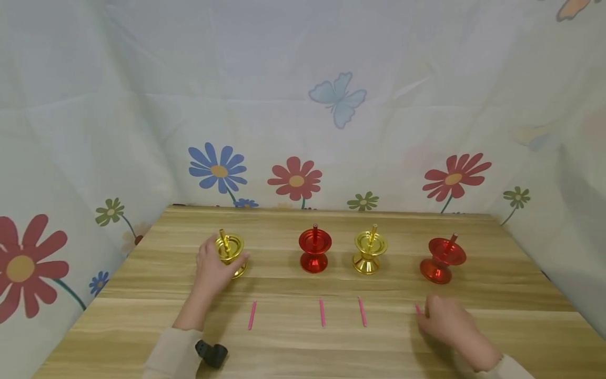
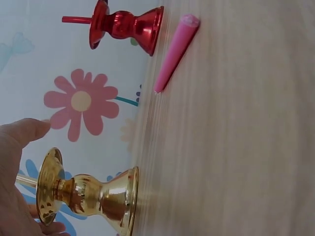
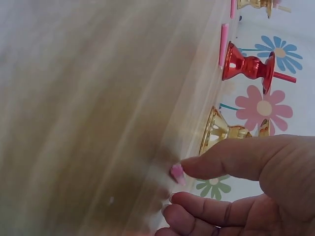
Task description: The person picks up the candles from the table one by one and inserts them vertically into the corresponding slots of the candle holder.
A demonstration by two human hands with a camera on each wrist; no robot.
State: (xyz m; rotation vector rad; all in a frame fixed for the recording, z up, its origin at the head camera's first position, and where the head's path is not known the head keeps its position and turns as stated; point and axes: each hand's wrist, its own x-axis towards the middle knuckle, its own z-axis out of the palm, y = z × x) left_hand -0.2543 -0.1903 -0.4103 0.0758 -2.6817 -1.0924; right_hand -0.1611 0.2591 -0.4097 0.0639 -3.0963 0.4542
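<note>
My left hand [image 1: 215,268] reaches around a gold candle holder [image 1: 228,247] at the left, its fingers on the far left side and the thumb to the right. In the left wrist view the thumb stands apart from the holder's dish, and the fingers lie partly behind it. At the right, my right hand [image 1: 447,321] is low over the table, with a pink candle [image 3: 177,174] between thumb and fingertips; most of that candle is hidden. Beyond this hand a red candle holder [image 1: 442,258] stands tilted in the head view.
Another red candle holder [image 1: 314,252] and a gold one [image 1: 369,252] stand mid-table. Three pink candles lie in front: a left one [image 1: 252,316], a middle one [image 1: 322,313] and a right one [image 1: 362,311]. A black device [image 1: 212,353] sits by my left wrist. Behind hangs a flowered cloth [image 1: 265,79].
</note>
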